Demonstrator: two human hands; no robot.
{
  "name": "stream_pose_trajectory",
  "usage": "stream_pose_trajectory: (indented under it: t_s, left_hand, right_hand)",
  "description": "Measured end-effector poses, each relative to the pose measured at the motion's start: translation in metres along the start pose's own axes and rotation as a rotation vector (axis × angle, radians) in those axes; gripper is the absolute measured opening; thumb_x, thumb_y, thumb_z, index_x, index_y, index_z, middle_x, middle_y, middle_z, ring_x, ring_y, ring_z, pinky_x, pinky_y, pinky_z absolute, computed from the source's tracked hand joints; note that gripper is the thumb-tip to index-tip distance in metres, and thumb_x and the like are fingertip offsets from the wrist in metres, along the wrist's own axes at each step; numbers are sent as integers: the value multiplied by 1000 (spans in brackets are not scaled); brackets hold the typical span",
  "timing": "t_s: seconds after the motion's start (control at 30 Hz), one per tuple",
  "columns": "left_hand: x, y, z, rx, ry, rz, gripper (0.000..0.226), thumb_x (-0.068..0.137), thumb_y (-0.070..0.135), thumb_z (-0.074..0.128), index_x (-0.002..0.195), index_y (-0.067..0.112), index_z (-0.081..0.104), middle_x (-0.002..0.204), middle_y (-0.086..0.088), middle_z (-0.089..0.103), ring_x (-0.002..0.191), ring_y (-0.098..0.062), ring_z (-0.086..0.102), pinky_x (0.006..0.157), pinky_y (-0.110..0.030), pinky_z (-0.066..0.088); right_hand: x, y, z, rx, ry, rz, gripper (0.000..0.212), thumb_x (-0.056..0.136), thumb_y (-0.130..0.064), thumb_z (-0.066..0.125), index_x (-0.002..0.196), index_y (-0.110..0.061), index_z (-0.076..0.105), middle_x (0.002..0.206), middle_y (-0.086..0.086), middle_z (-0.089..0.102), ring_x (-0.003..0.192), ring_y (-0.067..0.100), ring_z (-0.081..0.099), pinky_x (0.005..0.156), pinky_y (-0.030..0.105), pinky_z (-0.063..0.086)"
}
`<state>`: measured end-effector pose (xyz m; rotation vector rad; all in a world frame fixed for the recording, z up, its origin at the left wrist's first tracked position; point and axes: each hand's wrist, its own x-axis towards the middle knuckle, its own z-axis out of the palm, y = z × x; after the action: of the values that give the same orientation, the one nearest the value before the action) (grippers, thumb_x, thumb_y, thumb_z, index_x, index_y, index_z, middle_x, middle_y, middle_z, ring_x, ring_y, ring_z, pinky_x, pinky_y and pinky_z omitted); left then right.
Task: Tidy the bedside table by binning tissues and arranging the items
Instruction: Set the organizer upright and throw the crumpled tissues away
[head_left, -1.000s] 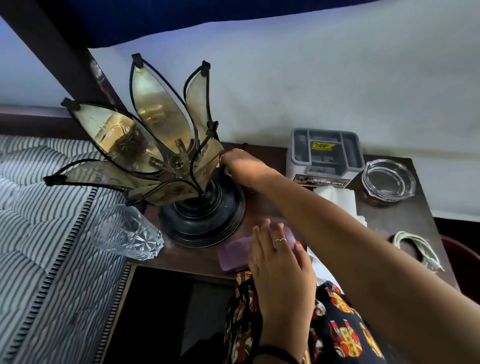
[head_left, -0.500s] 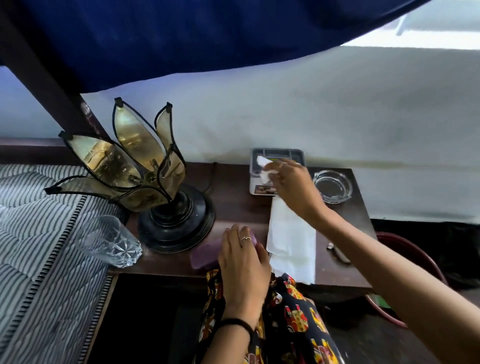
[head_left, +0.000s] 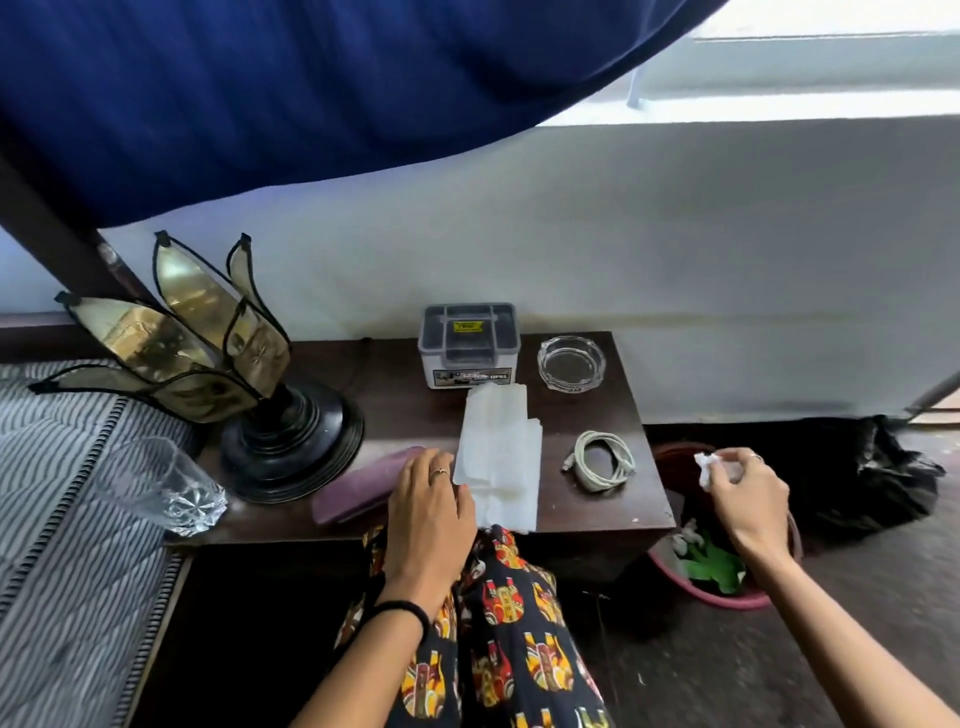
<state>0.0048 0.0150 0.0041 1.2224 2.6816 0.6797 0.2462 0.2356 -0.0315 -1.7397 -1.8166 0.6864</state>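
The right hand (head_left: 748, 496) pinches a crumpled tissue (head_left: 705, 467) in its fingertips, above the red bin (head_left: 727, 600) just right of the table (head_left: 405, 415). The bin holds green scraps and what may be white tissue. The left hand (head_left: 428, 514) lies flat and open, fingers on the purple case (head_left: 358, 486) and the edge of the flat tissue stack (head_left: 498, 457).

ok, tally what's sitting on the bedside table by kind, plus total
Lamp: 1
Glass tumbler: 1
Purple case: 1
Grey box: 1
Glass ashtray: 1
Coiled cable: 1
Flat tissue stack: 1
Total: 7
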Motion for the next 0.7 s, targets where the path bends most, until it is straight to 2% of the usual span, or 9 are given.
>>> stream_pose_trajectory:
  t_s: [0.07,0.13,0.2,0.27,0.37,0.5,0.6,0.7]
  left_hand:
    - [-1,0,1,9,5,7,38,92,24,46,126,8,48,136,-8,48,129,-21,38,108,-34,31]
    - [-2,-1,1,18,7,7,38,92,24,46,128,9,48,137,-8,48,129,-21,38,109,-33,30]
    - [-2,-2,1,19,8,-7,42,93,25,44,132,9,44,140,-9,46,131,-21,37,110,-32,28]
    - [-2,-3,-1,10,12,-24,47,94,25,43,137,10,38,144,-8,42,134,-21,35,111,-32,28]
    - [-5,-5,-6,-32,35,-31,48,93,24,43,139,11,34,145,-7,40,133,-20,36,109,-34,34]
    - [-8,-7,-14,-85,68,-40,45,93,21,44,137,10,38,142,-7,43,131,-20,38,109,-36,35]
    - [-14,-12,-22,-85,83,-10,41,93,20,44,133,10,44,138,-6,47,129,-19,41,108,-36,36]
    - [-20,-22,-29,-93,112,25,32,92,16,46,123,12,51,130,-2,51,122,-19,46,103,-36,41]
  right_hand:
    - [1,14,-3,-28,-23,62,18,88,-18,56,99,-9,66,103,24,69,100,40,62,86,42,47]
    - [3,23,-5,-31,-45,122,27,90,-18,53,111,-6,64,111,27,66,107,42,59,91,43,46]
    - [6,27,-7,-31,-78,165,38,93,-21,49,126,-4,54,119,31,61,116,45,53,99,46,41]
    - [7,25,-8,-25,-103,184,45,94,-24,49,134,-3,47,122,34,58,119,47,50,102,48,39]
    - [1,7,-8,5,-96,120,42,94,-23,50,128,1,50,115,31,62,114,44,55,100,47,40]
    - [-14,-39,1,85,-64,-70,32,93,-17,52,118,2,57,110,27,64,105,38,60,97,42,43]
    - [-34,-76,12,119,-87,-227,24,90,-9,56,110,1,62,104,23,66,90,31,62,87,34,45]
    - [-63,-104,28,101,-203,-314,15,87,-7,58,97,-3,68,92,17,71,76,20,61,73,24,43]
